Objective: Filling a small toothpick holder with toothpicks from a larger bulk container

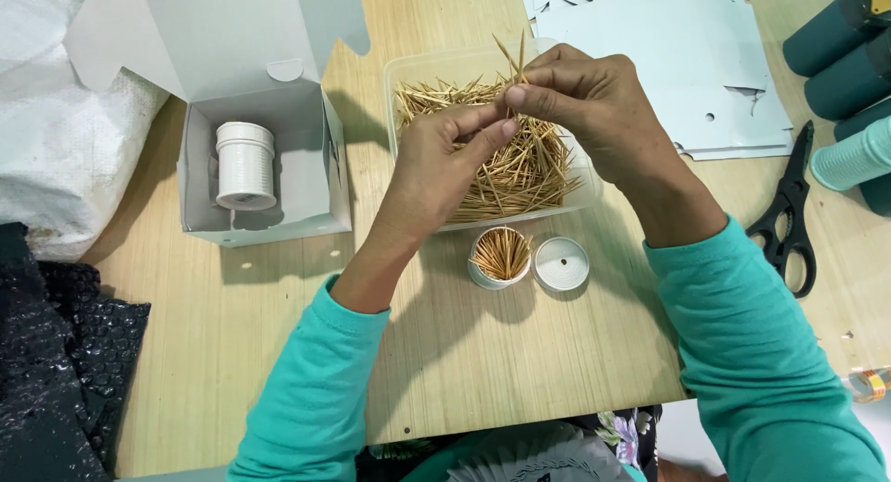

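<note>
While both hands, left hand point(445, 162) and right hand point(580, 97), pinch a few toothpicks point(513, 64), I see them above the tray point(399, 74). A filled white cup point(500, 257) stands below on the wooden table point(520, 352).

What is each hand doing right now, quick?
Left hand: closed, pinching a small bunch of toothpicks over the clear tray.
Right hand: closed, pinching the same bunch of toothpicks.

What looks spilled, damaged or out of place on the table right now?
Nothing spilled. The toothpicks stay inside the tray and the small jar, whose lid lies beside it. Both hands, left and right, pinch a small bunch above the tray. Only oddity: the pale sheet top right has cut-out holes.
</note>
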